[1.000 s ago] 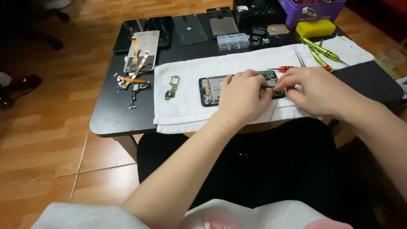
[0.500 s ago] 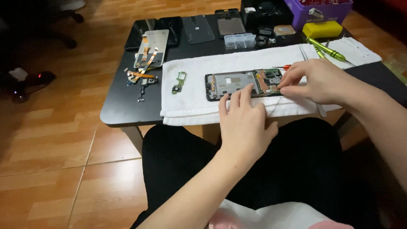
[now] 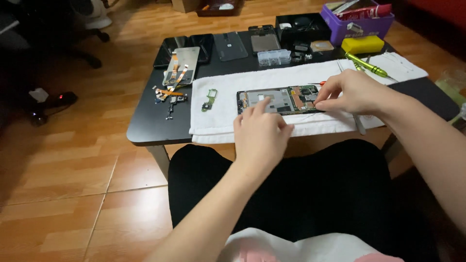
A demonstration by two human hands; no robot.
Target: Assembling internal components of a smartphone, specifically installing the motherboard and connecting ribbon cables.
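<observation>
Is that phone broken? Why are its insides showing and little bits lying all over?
The phone on the white towel lies opened, circuit board bare, under both hands: left hand, right hand. Loose orange ribbon cables and small parts sit scattered on the black table. It looks taken apart; nothing spilled.

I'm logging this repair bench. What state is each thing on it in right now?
Phone: back off, circuit board exposed, flat on the white towel.
Left hand: fingertips on the phone's lower edge.
Right hand: fingertips on the board end of the phone.
Small green board: loose on the towel.
Green screwdriver: lying unused.
Clear parts box: closed, as far as visible.
Purple bin: open, filled.
</observation>
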